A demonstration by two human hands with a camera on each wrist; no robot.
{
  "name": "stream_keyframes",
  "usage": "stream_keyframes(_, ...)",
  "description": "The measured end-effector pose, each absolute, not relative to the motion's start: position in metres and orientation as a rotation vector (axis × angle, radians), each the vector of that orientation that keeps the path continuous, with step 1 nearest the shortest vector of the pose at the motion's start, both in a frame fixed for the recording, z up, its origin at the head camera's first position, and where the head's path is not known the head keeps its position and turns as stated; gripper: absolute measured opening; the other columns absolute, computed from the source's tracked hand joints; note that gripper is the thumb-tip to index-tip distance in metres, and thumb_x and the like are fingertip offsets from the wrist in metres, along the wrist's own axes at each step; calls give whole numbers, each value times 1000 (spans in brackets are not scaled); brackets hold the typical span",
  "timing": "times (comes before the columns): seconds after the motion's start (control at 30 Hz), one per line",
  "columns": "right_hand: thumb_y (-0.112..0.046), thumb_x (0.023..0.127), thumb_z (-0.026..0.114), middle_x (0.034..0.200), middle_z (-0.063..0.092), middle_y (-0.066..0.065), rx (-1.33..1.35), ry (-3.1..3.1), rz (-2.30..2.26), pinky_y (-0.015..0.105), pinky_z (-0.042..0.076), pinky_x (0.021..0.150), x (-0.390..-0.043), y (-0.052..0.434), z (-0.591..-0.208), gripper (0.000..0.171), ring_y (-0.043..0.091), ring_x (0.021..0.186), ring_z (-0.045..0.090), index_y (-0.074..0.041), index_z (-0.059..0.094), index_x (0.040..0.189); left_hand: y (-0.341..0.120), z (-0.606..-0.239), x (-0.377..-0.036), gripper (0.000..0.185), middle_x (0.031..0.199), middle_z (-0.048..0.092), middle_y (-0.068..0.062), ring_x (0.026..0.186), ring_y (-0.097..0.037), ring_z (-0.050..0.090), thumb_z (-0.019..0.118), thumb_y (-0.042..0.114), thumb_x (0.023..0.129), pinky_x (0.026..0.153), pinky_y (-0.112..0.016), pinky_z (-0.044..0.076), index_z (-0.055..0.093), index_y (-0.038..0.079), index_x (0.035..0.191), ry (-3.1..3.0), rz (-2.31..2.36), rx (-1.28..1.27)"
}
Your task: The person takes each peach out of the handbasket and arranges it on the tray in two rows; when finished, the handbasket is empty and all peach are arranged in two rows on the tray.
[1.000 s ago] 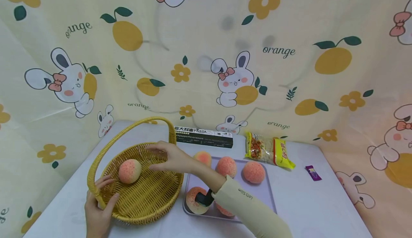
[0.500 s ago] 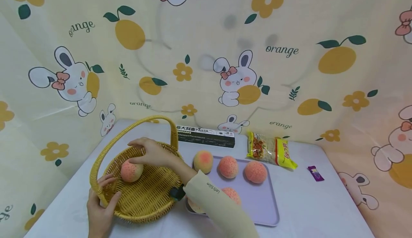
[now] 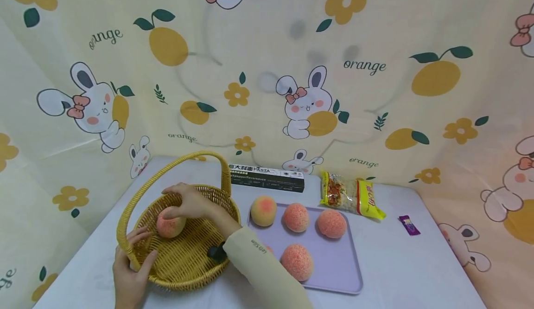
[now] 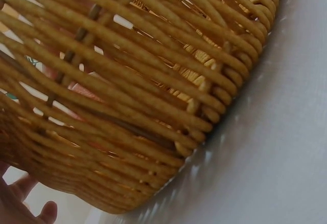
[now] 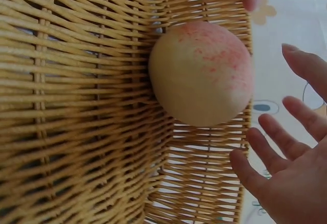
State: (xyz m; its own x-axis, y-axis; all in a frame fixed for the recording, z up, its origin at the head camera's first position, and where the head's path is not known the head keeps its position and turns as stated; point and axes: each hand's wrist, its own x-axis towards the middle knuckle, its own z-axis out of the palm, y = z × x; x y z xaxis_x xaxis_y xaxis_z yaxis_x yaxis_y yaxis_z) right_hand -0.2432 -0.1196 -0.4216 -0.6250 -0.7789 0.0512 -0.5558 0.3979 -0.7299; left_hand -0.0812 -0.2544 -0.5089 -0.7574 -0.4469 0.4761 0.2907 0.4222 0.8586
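Observation:
A yellow wicker basket [image 3: 187,285] with a tall handle stands at the left of the table. Inside, against its far left wall, lies a pink and cream peach [image 3: 168,228]. My left hand [image 3: 128,274] grips the rim at the near foot of the handle, thumb on the inner side. Over the peach reaches my right hand [image 3: 189,201]. In the right wrist view the fingers of the right hand [image 5: 296,178] are spread, with a gap between them and the peach [image 5: 202,75]. The left wrist view is mostly filled by the basket's woven side [image 4: 127,81].
Right of the basket is a lilac tray [image 3: 333,267] with several peaches [image 3: 297,262], one mostly hidden by the right sleeve [image 3: 267,272]. Behind stand a black pasta box [image 3: 267,179] and a yellow noodle bag [image 3: 352,195]. A purple packet [image 3: 409,225] lies far right.
My right hand has moved left across the basket to the peach, its forearm now covering less of the tray. The left hand keeps its place on the rim.

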Motion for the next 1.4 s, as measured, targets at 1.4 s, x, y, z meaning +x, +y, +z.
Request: stream_keyframes(1.4,-13,80,83,134,48,3,-1127,2296,-902,16,48,82,-240,-133,-448,71,8,113,53,-6,45,140,-256,-513,-84,47,129,58,-18,126,-15,42,71,-21,74,104,-18,29,63,-8,118,-1971,-1395,125)
